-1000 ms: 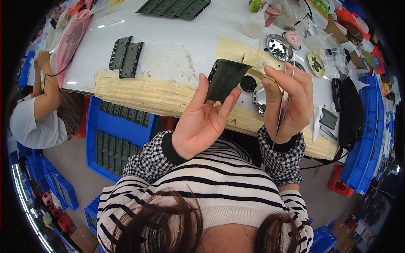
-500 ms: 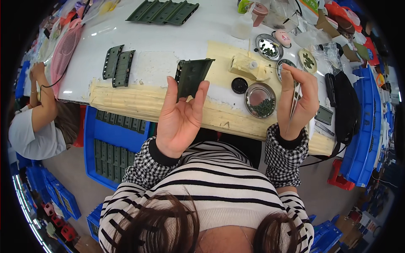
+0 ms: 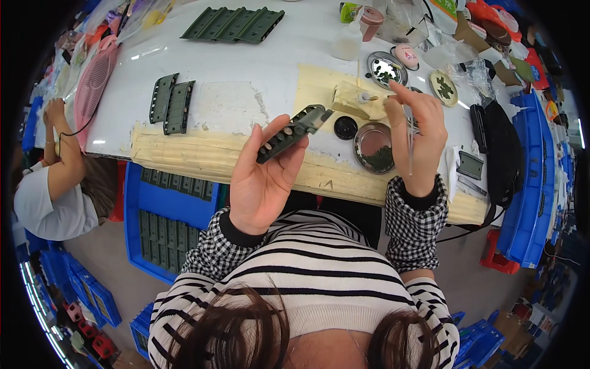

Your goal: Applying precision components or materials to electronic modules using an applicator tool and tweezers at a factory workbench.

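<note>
My left hand [image 3: 259, 190] grips a dark green moulded panel [image 3: 296, 130] between thumb and fingers, above the table's front edge. The panel is tilted so that its edge, with small round tan spots, faces me. A slim pair of metal tweezers [image 3: 411, 147] is in my closed right hand [image 3: 425, 138]; the tips are hard to make out. This hand is raised beside a round metal dish [image 3: 371, 138] of tiny dark green parts. Left of the dish lies a round black lid [image 3: 345, 128]. Behind it sits a tape-wrapped block [image 3: 351, 101] with a white nozzle-like piece.
Two green panels [image 3: 178, 107] lie at left on the table, with more joined panels [image 3: 233, 24] at the back. Another metal dish [image 3: 376, 59] and a pale dish [image 3: 437, 92] hold green bits. A blue crate [image 3: 178, 200] stands below left. A co-worker [image 3: 55, 190] sits at far left.
My left hand has turned the panel from its broad face to its edge. My right hand has shifted slightly left, tweezers still in it.
</note>
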Tool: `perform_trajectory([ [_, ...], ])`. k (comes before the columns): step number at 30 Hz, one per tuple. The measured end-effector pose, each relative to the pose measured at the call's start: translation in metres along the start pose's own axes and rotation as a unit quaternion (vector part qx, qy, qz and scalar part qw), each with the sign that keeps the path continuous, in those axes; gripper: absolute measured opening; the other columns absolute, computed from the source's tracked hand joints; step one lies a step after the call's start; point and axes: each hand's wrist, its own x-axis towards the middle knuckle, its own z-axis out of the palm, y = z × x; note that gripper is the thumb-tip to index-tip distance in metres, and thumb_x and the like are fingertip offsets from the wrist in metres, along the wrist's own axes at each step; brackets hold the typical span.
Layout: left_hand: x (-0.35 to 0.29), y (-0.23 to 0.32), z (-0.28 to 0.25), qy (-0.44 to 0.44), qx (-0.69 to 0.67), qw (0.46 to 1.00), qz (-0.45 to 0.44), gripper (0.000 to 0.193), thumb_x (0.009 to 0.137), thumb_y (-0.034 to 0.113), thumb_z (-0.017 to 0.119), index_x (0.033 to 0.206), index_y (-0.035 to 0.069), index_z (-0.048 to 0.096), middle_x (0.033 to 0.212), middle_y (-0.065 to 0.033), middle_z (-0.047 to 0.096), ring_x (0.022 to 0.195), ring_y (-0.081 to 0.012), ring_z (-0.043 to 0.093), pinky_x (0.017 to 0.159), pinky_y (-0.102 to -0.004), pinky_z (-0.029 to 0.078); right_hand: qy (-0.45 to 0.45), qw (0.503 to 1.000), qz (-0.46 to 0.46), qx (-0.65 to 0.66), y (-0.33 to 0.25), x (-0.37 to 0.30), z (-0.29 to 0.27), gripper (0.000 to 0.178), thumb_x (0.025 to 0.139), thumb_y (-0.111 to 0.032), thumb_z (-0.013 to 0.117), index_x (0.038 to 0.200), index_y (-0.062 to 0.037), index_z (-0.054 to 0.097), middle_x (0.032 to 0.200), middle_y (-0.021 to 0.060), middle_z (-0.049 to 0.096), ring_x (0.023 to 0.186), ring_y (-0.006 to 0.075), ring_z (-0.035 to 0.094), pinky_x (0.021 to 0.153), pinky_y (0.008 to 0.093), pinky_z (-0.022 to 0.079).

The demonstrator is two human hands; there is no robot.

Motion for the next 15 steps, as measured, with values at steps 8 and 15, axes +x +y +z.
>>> perform_trajectory([
  [8, -0.005, -0.007, 0.013, -0.039, 0.141, 0.989, 0.035, 0.051, 0.094, 0.000, 0.052, 0.142, 0.006, 0.034, 0.132, -0.0135, 0.051, 0.119, -0.0207, 0.054, 0.098, -0.0347, 0.052, 0.060, 0.973, 0.178, 0.136, -0.001, -0.016, -0.030, 0.047, 0.099, -0.040, 0.048, 0.122, 0.0008, 0.054, 0.087, 0.0021, 0.064, 0.069, 0.0029, 0.042, 0.066, 0.0193, 0.035],
  [15, -0.007, -0.009, -0.003, 0.018, 0.214, 0.977, -0.007, 0.027, 0.088, -0.001, 0.060, 0.113, 0.005, 0.052, 0.120, -0.0110, 0.060, 0.115, -0.0231, 0.058, 0.104, -0.0405, 0.045, 0.053, 0.961, 0.210, 0.172, -0.003, -0.028, -0.040, 0.049, 0.097, -0.038, 0.053, 0.123, 0.0036, 0.048, 0.086, 0.0017, 0.065, 0.071, 0.0017, 0.044, 0.070, 0.0200, 0.037],
])
